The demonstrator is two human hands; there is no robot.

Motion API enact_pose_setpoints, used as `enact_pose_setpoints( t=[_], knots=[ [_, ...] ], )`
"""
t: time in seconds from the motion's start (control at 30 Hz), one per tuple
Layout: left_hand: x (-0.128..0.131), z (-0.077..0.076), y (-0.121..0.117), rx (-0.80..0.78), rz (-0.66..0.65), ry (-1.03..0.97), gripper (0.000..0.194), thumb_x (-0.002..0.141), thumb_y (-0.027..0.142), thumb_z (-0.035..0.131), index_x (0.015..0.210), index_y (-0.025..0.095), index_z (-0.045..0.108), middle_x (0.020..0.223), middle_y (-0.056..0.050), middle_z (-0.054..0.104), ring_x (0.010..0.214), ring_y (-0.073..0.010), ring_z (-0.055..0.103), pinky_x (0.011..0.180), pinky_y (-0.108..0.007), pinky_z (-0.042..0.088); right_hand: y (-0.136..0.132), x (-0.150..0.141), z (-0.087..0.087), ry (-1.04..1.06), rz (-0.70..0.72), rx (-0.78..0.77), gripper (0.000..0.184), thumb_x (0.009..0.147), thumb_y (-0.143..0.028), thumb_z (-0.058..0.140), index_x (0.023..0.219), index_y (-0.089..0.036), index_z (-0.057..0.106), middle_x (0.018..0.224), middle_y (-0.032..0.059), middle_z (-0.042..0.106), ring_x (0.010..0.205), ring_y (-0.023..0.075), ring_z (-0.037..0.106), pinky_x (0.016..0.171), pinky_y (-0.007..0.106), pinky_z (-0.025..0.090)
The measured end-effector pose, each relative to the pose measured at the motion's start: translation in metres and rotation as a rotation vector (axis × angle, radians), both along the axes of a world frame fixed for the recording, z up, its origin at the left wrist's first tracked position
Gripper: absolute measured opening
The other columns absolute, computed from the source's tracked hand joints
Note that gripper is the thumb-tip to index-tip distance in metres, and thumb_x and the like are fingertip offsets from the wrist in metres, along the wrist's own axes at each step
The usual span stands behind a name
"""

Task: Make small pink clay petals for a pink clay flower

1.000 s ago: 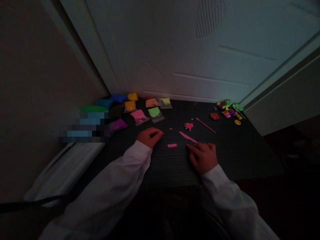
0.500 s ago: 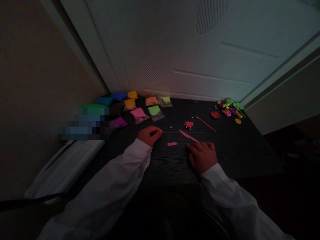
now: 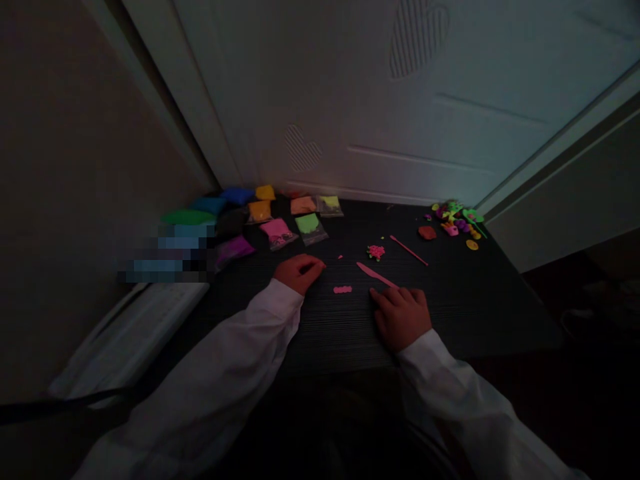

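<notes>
Resting on the dark table, my left hand point(image 3: 300, 273) is closed, thumb and forefinger meeting at the tips; whatever lies between them is too small to make out. My right hand point(image 3: 401, 317) lies palm down with its fingers apart and slightly bent. Its fingertips cover the near end of a pink plastic knife point(image 3: 375, 274). A scalloped pink clay strip point(image 3: 343, 290) lies flat between my hands. Beyond it are a tiny pink clay piece point(image 3: 341, 257) and a bumpy pink clay cluster point(image 3: 375, 252) with green bits. A thin pink modelling stick point(image 3: 409, 250) lies to the right.
Bags of coloured clay, including a pink bag point(image 3: 278, 233) and a green bag point(image 3: 310, 227), line the back left. Colourful clay figures point(image 3: 455, 217) and a red clay lump point(image 3: 427, 233) sit at the back right. A white panel point(image 3: 320, 160) rises behind the table point(image 3: 330, 340).
The view has shifted slightly. Both hands keep their places and poses, and the clay pieces and tools lie as before.
</notes>
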State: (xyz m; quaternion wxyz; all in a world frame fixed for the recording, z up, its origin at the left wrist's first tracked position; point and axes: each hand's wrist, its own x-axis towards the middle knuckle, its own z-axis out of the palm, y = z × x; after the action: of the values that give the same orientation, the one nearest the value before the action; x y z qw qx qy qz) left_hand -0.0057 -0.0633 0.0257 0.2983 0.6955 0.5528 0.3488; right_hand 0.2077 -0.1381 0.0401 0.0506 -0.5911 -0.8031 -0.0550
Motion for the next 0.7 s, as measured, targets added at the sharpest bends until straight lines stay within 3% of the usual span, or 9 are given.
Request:
enact_pose_setpoints(
  t=[0.33,0.57,0.7],
  knots=[
    [0.013,0.000,0.021,0.034,0.006,0.056,0.026,0.069,0.035,0.041,0.071,0.017,0.060,0.072,-0.001,0.061,0.065,-0.0123,0.053,0.060,-0.023,0.041,0.003,0.005,-0.009,0.173,0.020,0.017,0.031,0.071,-0.021,0.043,0.102,-0.026,0.049,0.084,0.0016,0.054,0.082,0.0154,0.044,0.075,0.033,0.023],
    [0.021,-0.001,0.038,-0.006,0.087,-0.026,0.025,0.067,0.036,0.044,0.068,0.018,0.061,0.065,0.000,0.061,0.060,-0.0120,0.053,0.056,-0.022,0.039,0.004,0.006,-0.006,0.197,0.034,-0.034,0.032,0.073,-0.020,0.041,0.104,-0.025,0.047,0.085,0.0020,0.053,0.082,0.0148,0.045,0.075,0.033,0.023],
    [0.022,0.000,0.038,-0.026,0.060,-0.074,0.025,0.067,0.034,0.044,0.070,0.016,0.061,0.066,0.000,0.061,0.062,-0.0120,0.053,0.057,-0.022,0.039,0.005,0.007,-0.007,0.211,0.020,-0.061,0.030,0.074,-0.021,0.040,0.103,-0.024,0.048,0.086,0.0025,0.053,0.083,0.0143,0.045,0.075,0.032,0.023]
  ],
)
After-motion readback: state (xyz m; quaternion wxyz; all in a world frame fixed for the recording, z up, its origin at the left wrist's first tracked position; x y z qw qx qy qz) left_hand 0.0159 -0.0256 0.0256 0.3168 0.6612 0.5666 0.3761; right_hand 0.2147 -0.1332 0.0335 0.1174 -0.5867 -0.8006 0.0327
